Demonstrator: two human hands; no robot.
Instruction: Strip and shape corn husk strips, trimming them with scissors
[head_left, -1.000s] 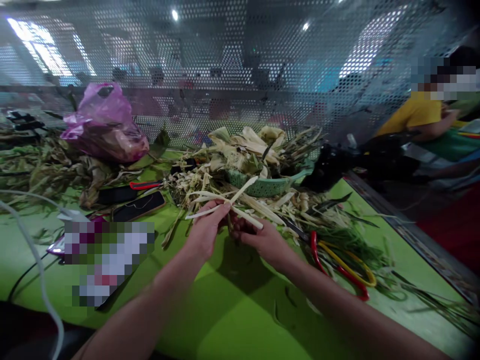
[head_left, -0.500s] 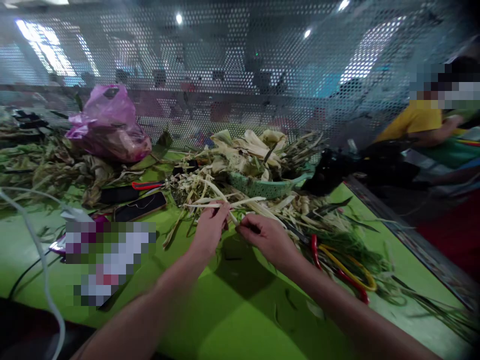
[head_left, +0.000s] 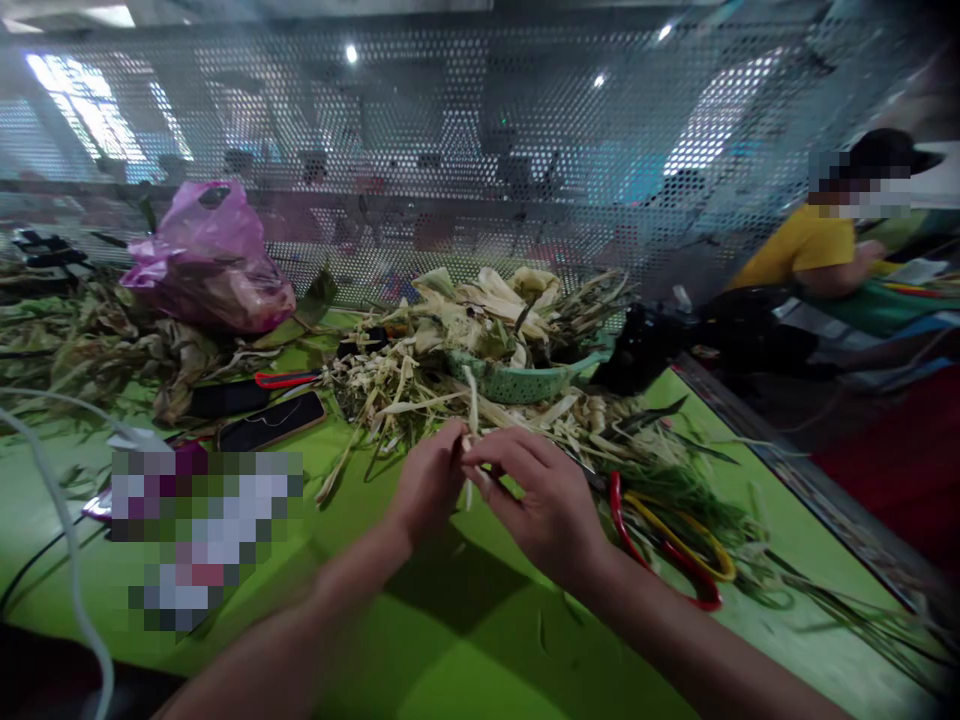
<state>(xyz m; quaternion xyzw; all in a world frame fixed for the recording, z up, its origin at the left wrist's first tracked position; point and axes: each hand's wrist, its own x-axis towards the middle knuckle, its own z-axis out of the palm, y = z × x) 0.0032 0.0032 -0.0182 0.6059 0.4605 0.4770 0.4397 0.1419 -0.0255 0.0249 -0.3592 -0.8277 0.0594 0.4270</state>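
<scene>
Between my two hands a pale, narrow strip of dried leaf (head_left: 472,395) stands nearly upright, its lower end poking out below my fingers. My left hand (head_left: 431,475) is closed around it, fingertips pinched at its middle. Thumb and fingers of my right hand (head_left: 541,490) pinch the same strip from the other side. Just beyond lies a heap of similar pale strips (head_left: 394,385), beside a green plastic basket (head_left: 517,382) piled with dried husk-like leaves (head_left: 517,295). Scissors with red and yellow handles (head_left: 622,510) lie to the right of my right hand.
A pink plastic bag (head_left: 214,265) stands at the back left among dried leaves (head_left: 75,330). A phone (head_left: 271,422) and a red-and-black cutter (head_left: 289,379) lie on the green table (head_left: 450,650). A white cable (head_left: 71,530) crosses at left. At right sits a person in yellow (head_left: 802,245).
My hands have come together, and the strip that lay crosswise now points upward. My right hand has turned over toward the left. The view has shifted slightly.
</scene>
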